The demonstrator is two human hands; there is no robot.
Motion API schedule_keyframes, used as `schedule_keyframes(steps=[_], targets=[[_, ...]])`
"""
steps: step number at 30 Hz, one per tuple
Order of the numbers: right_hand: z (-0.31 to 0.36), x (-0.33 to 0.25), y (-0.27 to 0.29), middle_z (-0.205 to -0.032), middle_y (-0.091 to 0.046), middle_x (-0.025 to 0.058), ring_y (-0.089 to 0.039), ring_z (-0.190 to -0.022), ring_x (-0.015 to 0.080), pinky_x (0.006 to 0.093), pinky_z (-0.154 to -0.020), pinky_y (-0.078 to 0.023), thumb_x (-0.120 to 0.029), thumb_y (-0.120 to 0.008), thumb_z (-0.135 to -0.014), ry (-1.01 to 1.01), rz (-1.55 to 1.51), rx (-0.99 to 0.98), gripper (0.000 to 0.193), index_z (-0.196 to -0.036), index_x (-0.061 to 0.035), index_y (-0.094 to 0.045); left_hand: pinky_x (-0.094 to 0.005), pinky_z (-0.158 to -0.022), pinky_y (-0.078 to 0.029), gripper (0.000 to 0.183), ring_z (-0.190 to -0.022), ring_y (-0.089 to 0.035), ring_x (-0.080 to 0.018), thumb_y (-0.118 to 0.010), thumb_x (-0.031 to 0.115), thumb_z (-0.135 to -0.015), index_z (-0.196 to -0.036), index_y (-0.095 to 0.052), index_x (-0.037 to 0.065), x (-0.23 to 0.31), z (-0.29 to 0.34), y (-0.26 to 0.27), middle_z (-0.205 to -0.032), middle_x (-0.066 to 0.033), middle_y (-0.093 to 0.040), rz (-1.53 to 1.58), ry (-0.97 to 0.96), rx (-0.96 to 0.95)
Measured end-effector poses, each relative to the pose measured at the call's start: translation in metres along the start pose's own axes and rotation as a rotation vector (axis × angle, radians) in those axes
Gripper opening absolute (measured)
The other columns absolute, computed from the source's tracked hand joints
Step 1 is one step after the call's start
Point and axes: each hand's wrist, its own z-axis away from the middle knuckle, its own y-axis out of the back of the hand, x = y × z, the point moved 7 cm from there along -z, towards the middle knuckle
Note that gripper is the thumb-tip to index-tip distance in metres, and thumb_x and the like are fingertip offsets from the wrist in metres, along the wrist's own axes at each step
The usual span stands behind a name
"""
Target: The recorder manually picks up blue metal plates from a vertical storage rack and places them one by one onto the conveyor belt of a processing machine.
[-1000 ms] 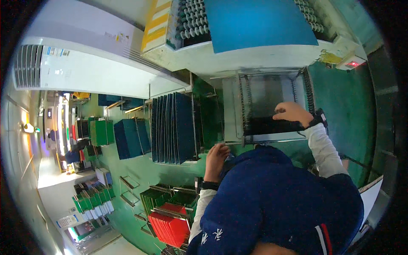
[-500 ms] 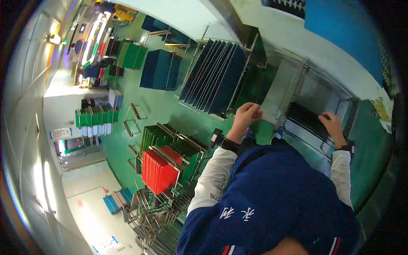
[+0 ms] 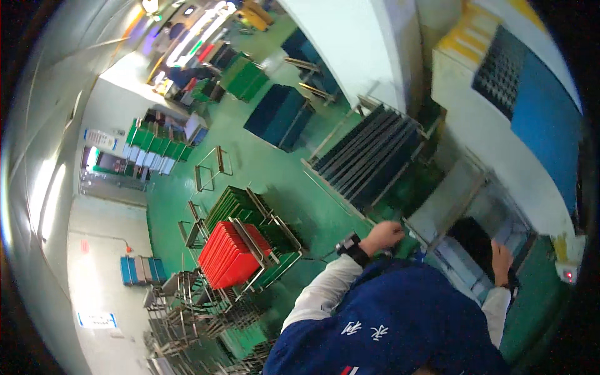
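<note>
My left hand is held in front of my body with its fingers curled in and nothing visible in them. It is nearest to the metal rack with dark panels. My right hand reaches down beside a dark, flat piece that lies inside a low metal frame. Its fingers overlap the edge of that piece; blur hides whether they grip it.
A rack of slanted dark blue panels stands ahead. To the left are a rack with red panels and green panels, and a pile of metal frames. A pale machine housing with a blue cover is at right.
The whole view has turned and shifted, so the racks appear moved and tilted. My right hand is lower against the dark piece. The left hand remains curled.
</note>
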Motion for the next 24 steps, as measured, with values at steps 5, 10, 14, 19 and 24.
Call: schedule_keyframes(steps=[5, 10, 14, 19, 24], targets=[[-0.009, 0.001, -0.005, -0.082, -0.06, 0.0196, -0.055, -0.081, 0.0382, 0.0402, -0.073, -0.041, -0.044, -0.054, -0.081, -0.054, -0.089, -0.151, 0.045, -0.086, -0.0007, -0.062, -0.0431, -0.064, -0.046, 0.029, -0.071, -0.059, -0.0352, -0.059, 0.029, -0.074, -0.082, -0.062, 0.001, -0.037, 0.022, 0.004, -0.077, -0.0183, -0.062, 0.055, 0.002, -0.042], [-0.028, 0.016, -0.018, -0.082, -0.06, 0.0206, -0.055, -0.082, 0.0392, 0.0403, -0.073, -0.042, -0.037, -0.064, -0.074, -0.025, -0.022, -0.135, 0.038, -0.084, 0.0002, -0.062, -0.0421, -0.064, -0.046, 0.029, -0.07, -0.059, -0.0341, -0.058, 0.029, -0.074, -0.082, -0.062, 0.001, -0.093, 0.025, -0.021, -0.078, -0.018, -0.062, 0.067, -0.004, -0.074], [-0.032, 0.056, -0.034, -0.094, -0.06, 0.0223, -0.055, -0.089, 0.0401, 0.0422, -0.076, -0.043, -0.034, -0.069, -0.067, -0.171, 0.135, -0.177, 0.04, -0.085, 0.0009, -0.062, -0.0423, -0.062, -0.046, 0.029, -0.07, -0.059, -0.0342, -0.057, 0.029, -0.073, -0.078, -0.063, 0.001, -0.136, 0.031, -0.024, -0.078, -0.0179, -0.062, 0.102, 0.137, -0.088], [-0.038, 0.058, -0.039, -0.102, -0.058, 0.0232, -0.055, -0.095, 0.0396, 0.0428, -0.08, -0.044, -0.029, -0.067, -0.067, -0.3, 0.192, -0.103, 0.039, -0.091, 0.0003, -0.061, -0.0434, -0.064, -0.047, 0.028, -0.072, -0.06, -0.0344, -0.053, 0.027, -0.075, -0.076, -0.065, 0.002, -0.257, 0.061, -0.071, -0.077, -0.0189, -0.062, -0.109, 0.278, -0.074], [-0.024, -0.007, -0.01, -0.103, -0.058, 0.0233, -0.055, -0.095, 0.0384, 0.0436, -0.082, -0.043, -0.016, -0.055, -0.072, -0.385, 0.13, -0.277, 0.032, -0.099, 0.0008, -0.06, -0.0412, -0.064, -0.047, 0.037, -0.068, -0.06, -0.0322, -0.052, 0.034, -0.076, -0.068, -0.063, 0.0, -0.257, 0.099, -0.053, -0.071, -0.0183, -0.062, -0.1, 0.379, -0.123]])
